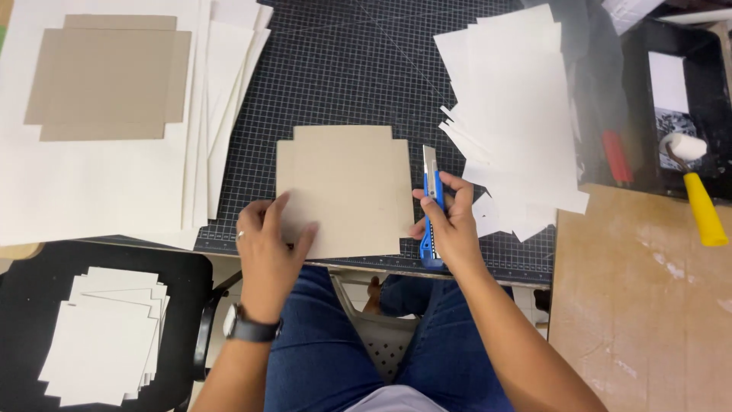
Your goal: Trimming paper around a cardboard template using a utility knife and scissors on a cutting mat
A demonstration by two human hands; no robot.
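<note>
Craft workshop: gridded cutting mat (343, 69), stacked paper sheets (511, 114), cut board pieces (107, 76), paint roller (690, 179) in tray (713, 99)

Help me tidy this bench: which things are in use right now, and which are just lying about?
In use:
left hand pressing the brown card
right hand gripping the blue utility knife
cutting mat

Lying about:
white offcuts
yellow-handled roller
white sheets
notched card stack

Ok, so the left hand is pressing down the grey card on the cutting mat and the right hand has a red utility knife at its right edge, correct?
Not quite: the utility knife is blue, not red, as the head view shows. The rest holds: the left hand presses the grey card on the cutting mat, and the right hand holds the knife at its right edge.
</note>
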